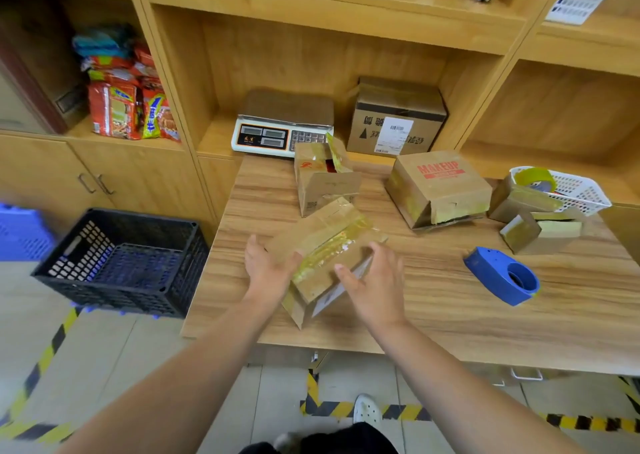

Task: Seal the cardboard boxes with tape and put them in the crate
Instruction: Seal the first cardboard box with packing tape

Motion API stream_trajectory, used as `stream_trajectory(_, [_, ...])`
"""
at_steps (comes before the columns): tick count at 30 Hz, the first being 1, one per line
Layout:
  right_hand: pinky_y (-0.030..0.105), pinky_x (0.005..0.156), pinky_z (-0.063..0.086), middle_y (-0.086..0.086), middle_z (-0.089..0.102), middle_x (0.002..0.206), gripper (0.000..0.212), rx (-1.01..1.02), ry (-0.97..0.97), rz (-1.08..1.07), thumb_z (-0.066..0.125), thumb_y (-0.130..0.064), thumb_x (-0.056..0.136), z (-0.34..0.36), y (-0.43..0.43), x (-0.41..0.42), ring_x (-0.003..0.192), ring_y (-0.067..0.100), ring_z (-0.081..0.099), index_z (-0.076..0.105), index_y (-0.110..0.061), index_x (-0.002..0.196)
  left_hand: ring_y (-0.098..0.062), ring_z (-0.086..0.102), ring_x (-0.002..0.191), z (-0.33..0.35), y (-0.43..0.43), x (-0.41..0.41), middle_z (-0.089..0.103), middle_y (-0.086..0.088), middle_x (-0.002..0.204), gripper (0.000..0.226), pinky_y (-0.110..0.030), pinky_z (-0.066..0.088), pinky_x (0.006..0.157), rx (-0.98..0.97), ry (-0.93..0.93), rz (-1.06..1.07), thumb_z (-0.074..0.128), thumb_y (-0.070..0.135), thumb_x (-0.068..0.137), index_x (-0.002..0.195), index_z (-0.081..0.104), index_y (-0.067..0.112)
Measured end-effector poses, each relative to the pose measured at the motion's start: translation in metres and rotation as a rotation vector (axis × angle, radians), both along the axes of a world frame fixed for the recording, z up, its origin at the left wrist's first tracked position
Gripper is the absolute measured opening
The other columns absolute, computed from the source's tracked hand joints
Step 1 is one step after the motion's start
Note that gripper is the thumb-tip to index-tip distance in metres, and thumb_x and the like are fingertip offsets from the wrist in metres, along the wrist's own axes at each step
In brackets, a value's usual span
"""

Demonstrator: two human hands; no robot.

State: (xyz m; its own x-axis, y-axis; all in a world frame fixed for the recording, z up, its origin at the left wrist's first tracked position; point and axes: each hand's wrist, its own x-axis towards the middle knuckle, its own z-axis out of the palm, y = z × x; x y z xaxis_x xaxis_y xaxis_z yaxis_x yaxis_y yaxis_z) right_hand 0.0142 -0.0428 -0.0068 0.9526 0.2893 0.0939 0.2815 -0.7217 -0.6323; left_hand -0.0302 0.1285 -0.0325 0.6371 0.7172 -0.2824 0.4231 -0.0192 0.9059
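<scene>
A flat cardboard box (325, 242) with yellowish tape across its top lies tilted near the table's front edge. My left hand (268, 266) grips its left side and my right hand (374, 280) holds its right side. Behind it stands a small box (325, 183) with its top flaps open. A box printed MAKEUP (438, 187) sits to the right, its front flap loose. Two small taped boxes (540, 225) lie at the far right. The blue tape dispenser (502, 275) rests on the table right of my hands. A black crate (121, 263) stands on the floor left of the table.
A weighing scale (280, 128) and a labelled carton (394, 121) sit in the shelf behind the wooden table (450, 315). A white basket (571, 190) holds a tape roll. Snack packets (128, 104) fill the left shelf. A blue crate (20, 232) is at far left.
</scene>
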Motion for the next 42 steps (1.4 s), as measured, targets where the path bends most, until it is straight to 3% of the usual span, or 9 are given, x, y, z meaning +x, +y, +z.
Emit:
stream_trajectory(6, [0.045,0.119,-0.003,0.012,0.004,0.159,0.121,-0.343,0.06,0.042,0.047,-0.083,0.067,0.0,0.035,0.03,0.146,0.029,-0.007,0.005,-0.005,0.15,-0.021,0.053,0.112,-0.001,-0.026,-0.008,0.052,-0.01,0.124,0.068,-0.038,0.044,0.099,-0.24,-0.09,0.061,0.079,0.024,0.075,0.123,0.034,0.008])
stream_trajectory(11, [0.048,0.117,-0.008,0.013,-0.009,0.159,0.121,-0.459,0.065,0.047,0.041,-0.084,0.071,-0.008,0.044,0.045,0.145,0.027,-0.017,-0.005,-0.004,0.15,-0.023,0.055,0.115,-0.003,-0.022,-0.007,0.05,-0.011,0.13,0.056,-0.044,0.046,0.099,-0.416,-0.196,0.012,0.066,0.019,0.087,0.131,0.032,0.013])
stream_trajectory(18, [0.044,0.116,0.016,0.011,0.027,0.154,0.099,-0.431,0.07,0.03,0.046,-0.07,0.083,-0.003,0.044,0.079,0.142,0.026,0.023,0.012,-0.007,0.151,-0.019,0.057,0.111,-0.009,-0.003,0.001,0.055,-0.004,0.128,0.061,-0.039,0.048,0.094,-0.475,-0.158,-0.069,0.06,0.024,0.092,0.14,0.023,0.025])
stream_trajectory(21, [0.037,0.082,0.047,0.006,0.061,0.122,0.073,-0.379,0.186,-0.01,0.05,-0.067,0.083,0.0,0.038,0.1,0.109,0.026,0.057,0.043,-0.014,0.132,-0.022,0.051,0.121,-0.013,0.008,0.005,0.05,-0.001,0.136,0.077,-0.044,0.039,0.105,-0.472,-0.087,-0.124,0.06,0.03,0.091,0.149,0.01,0.028])
stream_trajectory(23, [0.032,0.062,0.042,0.001,0.065,0.101,0.052,-0.385,0.214,0.002,0.051,-0.066,0.083,-0.002,0.038,0.109,0.086,0.022,0.058,0.052,-0.018,0.103,-0.024,0.048,0.125,-0.017,0.016,0.008,0.049,-0.001,0.139,0.079,-0.048,0.034,0.109,-0.487,-0.054,-0.128,0.062,0.033,0.09,0.15,0.01,0.028])
stream_trajectory(25, [0.031,0.063,0.04,0.0,0.064,0.096,0.045,-0.391,0.215,0.008,0.049,-0.065,0.084,-0.003,0.04,0.117,0.083,0.021,0.056,0.052,-0.021,0.094,-0.025,0.046,0.127,-0.018,0.023,0.013,0.049,0.001,0.14,0.078,-0.052,0.031,0.11,-0.494,-0.028,-0.131,0.063,0.036,0.087,0.148,0.015,0.035])
stream_trajectory(30, [0.033,0.065,0.037,0.006,0.065,0.099,0.046,-0.424,0.193,-0.034,0.037,-0.058,0.094,-0.006,0.042,0.129,0.087,0.025,0.056,0.058,-0.016,0.097,-0.023,0.049,0.125,-0.014,0.042,0.026,0.054,0.008,0.135,0.076,-0.051,0.033,0.11,-0.551,-0.026,-0.15,0.064,0.04,0.078,0.142,0.025,0.048])
stream_trajectory(36, [0.034,0.071,0.042,0.009,0.064,0.108,0.042,-0.357,0.262,-0.036,0.037,-0.052,0.096,0.0,0.047,0.129,0.098,0.029,0.059,0.054,-0.014,0.099,-0.022,0.054,0.118,-0.002,0.059,0.041,0.056,0.003,0.133,0.063,-0.049,0.039,0.106,-0.491,0.007,-0.178,0.058,0.031,0.092,0.146,0.026,0.038])
stream_trajectory(42, [0.029,0.069,0.042,0.001,0.06,0.124,0.099,-0.292,0.413,-0.032,0.063,-0.075,0.064,0.01,0.071,0.127,0.108,0.025,0.061,0.033,-0.016,0.138,-0.018,0.06,0.096,0.02,0.048,0.064,0.06,0.002,0.11,0.079,-0.035,0.051,0.079,-0.069,0.208,-0.071,0.069,0.035,0.077,0.142,0.026,0.021])
